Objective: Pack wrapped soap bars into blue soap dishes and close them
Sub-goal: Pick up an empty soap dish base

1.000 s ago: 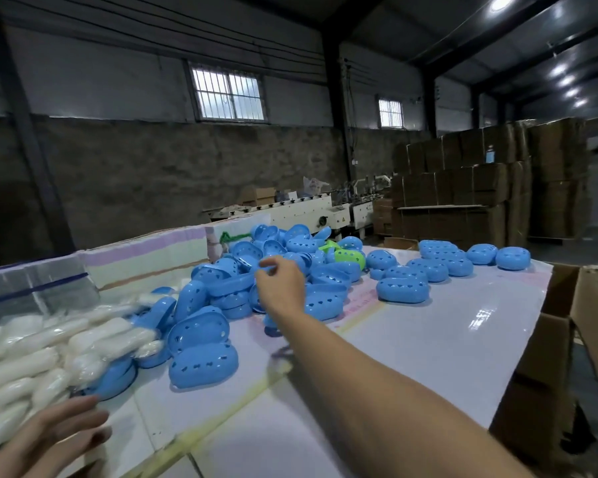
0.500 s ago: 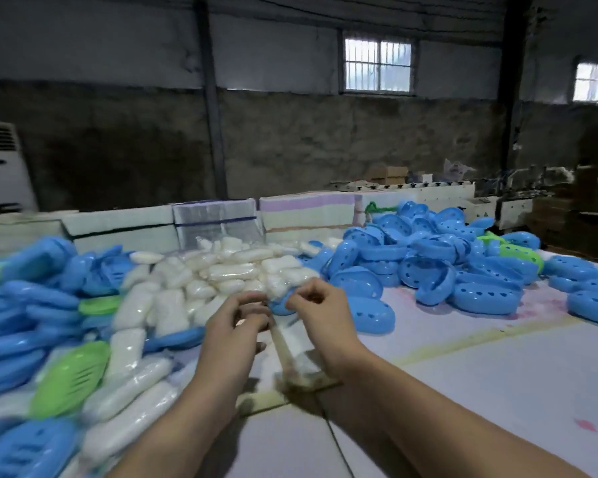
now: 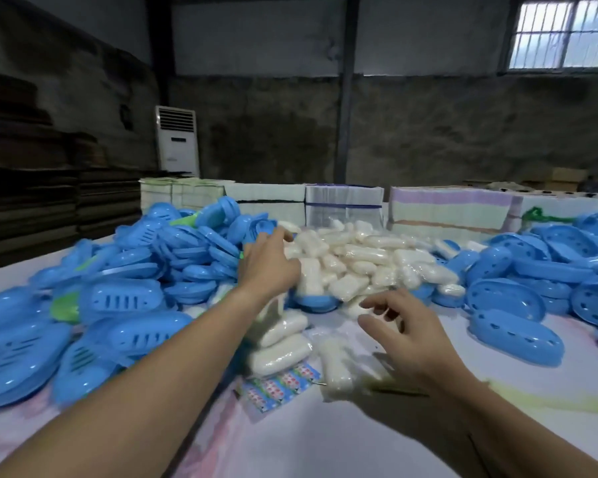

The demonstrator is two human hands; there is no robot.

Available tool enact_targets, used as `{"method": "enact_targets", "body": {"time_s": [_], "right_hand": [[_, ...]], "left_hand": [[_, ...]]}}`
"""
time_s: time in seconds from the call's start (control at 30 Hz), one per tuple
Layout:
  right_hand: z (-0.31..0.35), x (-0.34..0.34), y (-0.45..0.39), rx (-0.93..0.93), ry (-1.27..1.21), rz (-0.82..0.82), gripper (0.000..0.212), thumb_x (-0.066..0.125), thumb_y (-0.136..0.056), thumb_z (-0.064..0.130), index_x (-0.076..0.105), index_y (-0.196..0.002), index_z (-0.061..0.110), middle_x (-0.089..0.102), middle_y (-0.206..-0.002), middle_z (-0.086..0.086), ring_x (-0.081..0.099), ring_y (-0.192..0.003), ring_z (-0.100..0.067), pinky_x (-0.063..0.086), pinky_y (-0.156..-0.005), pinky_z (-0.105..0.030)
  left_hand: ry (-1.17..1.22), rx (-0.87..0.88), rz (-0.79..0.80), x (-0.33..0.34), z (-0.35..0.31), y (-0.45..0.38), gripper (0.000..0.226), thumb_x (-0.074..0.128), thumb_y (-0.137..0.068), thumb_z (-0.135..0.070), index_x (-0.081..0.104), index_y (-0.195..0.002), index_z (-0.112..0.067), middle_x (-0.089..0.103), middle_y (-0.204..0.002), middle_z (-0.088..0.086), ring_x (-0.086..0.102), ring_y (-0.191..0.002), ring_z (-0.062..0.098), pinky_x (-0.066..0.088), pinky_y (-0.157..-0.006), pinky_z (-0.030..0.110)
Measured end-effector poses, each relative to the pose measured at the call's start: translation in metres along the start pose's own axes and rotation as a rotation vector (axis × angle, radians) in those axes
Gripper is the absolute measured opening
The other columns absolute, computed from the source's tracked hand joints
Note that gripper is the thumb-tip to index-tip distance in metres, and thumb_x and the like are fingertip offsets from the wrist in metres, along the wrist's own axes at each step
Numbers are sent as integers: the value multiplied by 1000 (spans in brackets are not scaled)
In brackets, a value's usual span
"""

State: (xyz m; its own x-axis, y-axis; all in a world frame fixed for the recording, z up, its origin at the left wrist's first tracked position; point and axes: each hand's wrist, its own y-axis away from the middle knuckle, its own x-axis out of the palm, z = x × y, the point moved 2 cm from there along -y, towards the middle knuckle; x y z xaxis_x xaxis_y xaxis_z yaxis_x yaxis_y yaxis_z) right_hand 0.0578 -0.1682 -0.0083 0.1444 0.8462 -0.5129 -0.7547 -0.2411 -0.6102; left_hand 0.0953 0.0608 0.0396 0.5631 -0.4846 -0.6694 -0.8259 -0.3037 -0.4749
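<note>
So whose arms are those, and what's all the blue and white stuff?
They belong to a person wearing a camera on their head, so you see what they see, looking down at a table. The left hand reaches onto a heap of white soap bars in clear wrap. The right hand hovers with loose fingers, holding nothing. Whether the left hand has grabbed a bar is too blurry to tell. The blue things are soap dishes, piled on both sides.

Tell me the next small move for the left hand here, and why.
Probably close the left hand on one wrapped soap bar: it reaches open over the near edge of the white soap pile and holds nothing, and the right hand hovers empty above the table.
</note>
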Motion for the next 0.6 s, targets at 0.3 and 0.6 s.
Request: {"method": "enact_targets", "body": {"time_s": [0.3,0.6], "right_hand": [[3,15,0,-98,101,120,28,70,-85,28,56,-99,47,53,-97,23,46,-97,7,31,-83,-6],[-5,18,-1,-79,93,126,24,70,-85,27,61,-101,43,55,-101,21,46,-101,5,30,-87,-7]], "left_hand": [[-688,-134,123,-19,96,-34,59,55,-93,-22,33,-149,-28,30,-147,13,31,-132,39,36,-103,49],[-122,-39,-170,-14,72,-38,16,60,-96,-26,64,-108,-17,45,-124,7,43,-117,32,37,-99,39]]}}
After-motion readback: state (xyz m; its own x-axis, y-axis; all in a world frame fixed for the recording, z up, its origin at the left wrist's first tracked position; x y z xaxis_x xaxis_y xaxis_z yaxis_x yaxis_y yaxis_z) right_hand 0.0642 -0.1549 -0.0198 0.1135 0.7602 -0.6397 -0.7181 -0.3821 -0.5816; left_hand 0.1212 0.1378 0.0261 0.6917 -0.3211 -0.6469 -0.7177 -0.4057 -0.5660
